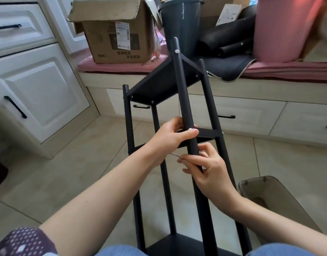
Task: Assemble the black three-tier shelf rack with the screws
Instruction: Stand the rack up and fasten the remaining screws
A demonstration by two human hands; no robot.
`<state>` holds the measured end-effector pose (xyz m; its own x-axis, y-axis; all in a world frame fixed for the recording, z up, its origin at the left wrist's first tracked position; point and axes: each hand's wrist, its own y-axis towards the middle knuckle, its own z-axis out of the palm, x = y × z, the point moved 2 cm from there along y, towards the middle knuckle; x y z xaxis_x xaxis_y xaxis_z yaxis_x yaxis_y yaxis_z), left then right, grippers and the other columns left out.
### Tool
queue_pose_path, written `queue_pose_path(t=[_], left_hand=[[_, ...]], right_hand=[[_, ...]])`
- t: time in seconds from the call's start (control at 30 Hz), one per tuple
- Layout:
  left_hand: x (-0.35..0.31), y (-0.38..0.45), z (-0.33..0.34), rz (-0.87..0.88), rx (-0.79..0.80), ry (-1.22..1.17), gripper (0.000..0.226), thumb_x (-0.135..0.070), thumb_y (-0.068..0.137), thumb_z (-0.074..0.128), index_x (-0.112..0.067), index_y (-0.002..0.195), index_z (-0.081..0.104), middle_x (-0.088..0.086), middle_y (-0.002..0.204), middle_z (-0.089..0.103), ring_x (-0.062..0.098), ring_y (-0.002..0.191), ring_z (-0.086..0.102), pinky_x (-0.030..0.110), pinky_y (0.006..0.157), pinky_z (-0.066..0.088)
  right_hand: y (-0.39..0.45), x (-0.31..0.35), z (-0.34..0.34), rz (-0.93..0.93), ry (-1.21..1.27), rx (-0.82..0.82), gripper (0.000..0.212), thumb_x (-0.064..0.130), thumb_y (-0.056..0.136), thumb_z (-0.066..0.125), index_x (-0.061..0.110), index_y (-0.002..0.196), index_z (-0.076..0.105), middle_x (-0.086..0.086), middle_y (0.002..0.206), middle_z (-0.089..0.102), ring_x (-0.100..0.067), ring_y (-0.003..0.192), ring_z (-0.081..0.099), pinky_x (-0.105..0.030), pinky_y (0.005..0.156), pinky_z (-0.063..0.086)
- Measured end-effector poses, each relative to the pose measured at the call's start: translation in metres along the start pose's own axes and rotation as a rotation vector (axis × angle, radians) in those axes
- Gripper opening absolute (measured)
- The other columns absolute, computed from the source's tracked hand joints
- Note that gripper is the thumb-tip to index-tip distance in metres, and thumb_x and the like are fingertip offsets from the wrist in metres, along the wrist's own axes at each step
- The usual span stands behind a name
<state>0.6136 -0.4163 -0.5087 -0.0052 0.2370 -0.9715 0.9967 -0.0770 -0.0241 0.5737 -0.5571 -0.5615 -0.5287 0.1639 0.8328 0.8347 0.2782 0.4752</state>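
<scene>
Nearest, right hand (208,174) pinching a thin metal key (174,155) beside the rack (159,85) post (186,111), left hand (170,137) gripping that long post running away from the body, thumb just under the middle-shelf screw (190,129), above the key.

Tight quarters around the near post (184,100) of the rack (159,85): the left hand (170,139) wraps it at the middle shelf (207,133), the right hand (208,170) just below, so that stretch is blocked. Between the posts the gaps stand open down to the floor (70,172). To the right, a grey bin (266,189) crowds the rack's side. Left of the rack the floor runs free to the white cabinet (39,93). Beyond, a cardboard box (118,34) and buckets (181,24) fill the window seat (288,71).
</scene>
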Motion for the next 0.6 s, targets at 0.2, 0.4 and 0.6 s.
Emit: queue_pose_path(t=[0.2,0.4,0.6], left_hand=[[-0.012,-0.004,-0.007,0.099,-0.028,0.080,0.032,-0.032,0.094,0.069,-0.024,0.123,0.059,-0.012,0.124,0.067,0.008,0.123,0.058,0.043,0.111,0.044],[-0.013,-0.012,-0.009,0.187,0.018,0.126,0.032,-0.021,0.092,0.072,-0.025,0.121,0.058,-0.012,0.125,0.067,0.005,0.123,0.058,0.040,0.109,0.047],[-0.017,-0.013,-0.002,0.138,0.005,0.048,0.031,-0.032,0.098,0.062,-0.032,0.126,0.049,-0.020,0.122,0.069,-0.003,0.118,0.060,0.022,0.099,0.044]], right_hand=[[0.004,-0.003,0.001,-0.090,-0.105,-0.048,0.013,0.003,0.090,0.068,0.008,0.098,0.077,-0.008,0.109,0.051,-0.023,0.091,0.066,-0.040,0.072,0.060],[-0.003,-0.013,0.004,-0.211,-0.149,-0.058,0.024,0.024,0.094,0.060,0.007,0.095,0.077,-0.007,0.110,0.050,-0.023,0.096,0.062,-0.035,0.084,0.055],[-0.002,-0.015,0.009,-0.210,-0.165,-0.012,0.027,0.027,0.095,0.060,0.007,0.097,0.077,-0.009,0.109,0.051,-0.023,0.098,0.059,-0.030,0.087,0.051]])
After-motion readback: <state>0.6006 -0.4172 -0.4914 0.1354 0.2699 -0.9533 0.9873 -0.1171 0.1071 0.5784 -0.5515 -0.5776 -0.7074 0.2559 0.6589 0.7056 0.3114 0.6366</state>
